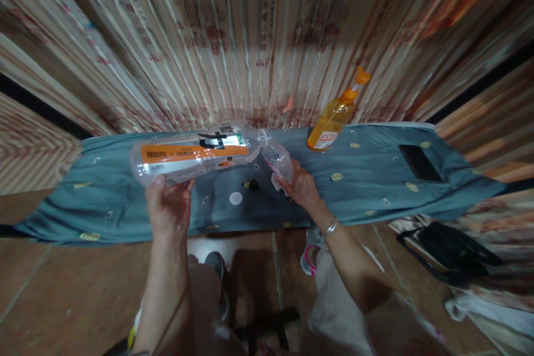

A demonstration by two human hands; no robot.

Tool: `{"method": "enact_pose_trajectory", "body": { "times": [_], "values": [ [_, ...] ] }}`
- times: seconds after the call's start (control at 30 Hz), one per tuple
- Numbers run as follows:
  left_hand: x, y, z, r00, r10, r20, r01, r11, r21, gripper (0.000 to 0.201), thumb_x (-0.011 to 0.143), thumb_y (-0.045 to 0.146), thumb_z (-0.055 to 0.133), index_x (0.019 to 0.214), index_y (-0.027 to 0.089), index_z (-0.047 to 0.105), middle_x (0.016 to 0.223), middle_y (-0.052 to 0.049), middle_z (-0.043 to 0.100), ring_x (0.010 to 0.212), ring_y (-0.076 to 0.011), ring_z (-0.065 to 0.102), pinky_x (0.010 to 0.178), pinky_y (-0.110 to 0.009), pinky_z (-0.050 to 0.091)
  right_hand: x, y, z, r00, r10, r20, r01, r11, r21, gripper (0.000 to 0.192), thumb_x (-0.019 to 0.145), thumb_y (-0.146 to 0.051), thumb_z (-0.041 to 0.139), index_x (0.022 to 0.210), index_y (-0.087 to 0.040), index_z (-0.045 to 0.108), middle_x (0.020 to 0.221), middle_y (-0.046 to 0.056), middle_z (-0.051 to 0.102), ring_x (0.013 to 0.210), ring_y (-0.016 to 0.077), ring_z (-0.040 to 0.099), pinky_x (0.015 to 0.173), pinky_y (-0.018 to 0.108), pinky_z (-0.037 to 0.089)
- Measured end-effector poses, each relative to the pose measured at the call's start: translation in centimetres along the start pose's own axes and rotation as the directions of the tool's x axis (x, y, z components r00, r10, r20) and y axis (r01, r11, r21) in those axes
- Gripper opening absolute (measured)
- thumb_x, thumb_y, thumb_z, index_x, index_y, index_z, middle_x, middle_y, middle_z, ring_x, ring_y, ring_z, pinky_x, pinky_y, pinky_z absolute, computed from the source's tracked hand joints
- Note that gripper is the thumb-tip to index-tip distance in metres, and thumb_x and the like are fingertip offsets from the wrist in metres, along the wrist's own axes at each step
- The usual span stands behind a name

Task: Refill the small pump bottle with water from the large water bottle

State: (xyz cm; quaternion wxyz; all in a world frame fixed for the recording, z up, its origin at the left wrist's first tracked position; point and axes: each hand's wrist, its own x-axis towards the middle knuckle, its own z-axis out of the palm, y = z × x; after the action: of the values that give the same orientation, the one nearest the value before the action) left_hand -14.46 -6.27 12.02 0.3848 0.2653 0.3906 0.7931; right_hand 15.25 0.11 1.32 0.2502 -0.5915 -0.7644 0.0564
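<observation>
My left hand [169,200] is closed around the base end of a large clear plastic bottle [196,153] with an orange and silver label. The bottle lies tilted nearly level, its neck pointing right. In my right hand [302,183] is a smaller clear plastic bottle [277,160], angled up to the left. The two bottle mouths meet or nearly meet; I cannot tell if they touch. Below them on the cloth lie a white round cap [236,198] and a small black cap [253,184].
A pump bottle of amber liquid [334,119] stands at the back of the cloth-covered table [359,178]. A black phone [419,163] lies at the right. A striped curtain [250,39] hangs behind. A black bag [450,250] sits below the table at right.
</observation>
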Motion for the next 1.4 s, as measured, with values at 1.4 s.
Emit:
{"method": "enact_pose_trajectory", "body": {
  "times": [1.4],
  "values": [
    [0.14, 0.10, -0.10, 0.999, 0.040, 0.018, -0.040, 0.999, -0.016, 0.040, 0.060, 0.047, 0.096, 0.087, 0.027, 0.074, 0.101, 0.000, 0.083, 0.104, -0.0234, 0.076, 0.086, -0.032, 0.064, 0.01, -0.01, -0.16, 1.000, 0.004, 0.000, -0.004, 1.000, 0.013, 0.057, 0.102, -0.045, 0.069, 0.146, -0.011, 0.058, 0.112, 0.023, 0.079, 0.103, 0.0343, 0.078, 0.089, 0.049, 0.066]
  ]
}}
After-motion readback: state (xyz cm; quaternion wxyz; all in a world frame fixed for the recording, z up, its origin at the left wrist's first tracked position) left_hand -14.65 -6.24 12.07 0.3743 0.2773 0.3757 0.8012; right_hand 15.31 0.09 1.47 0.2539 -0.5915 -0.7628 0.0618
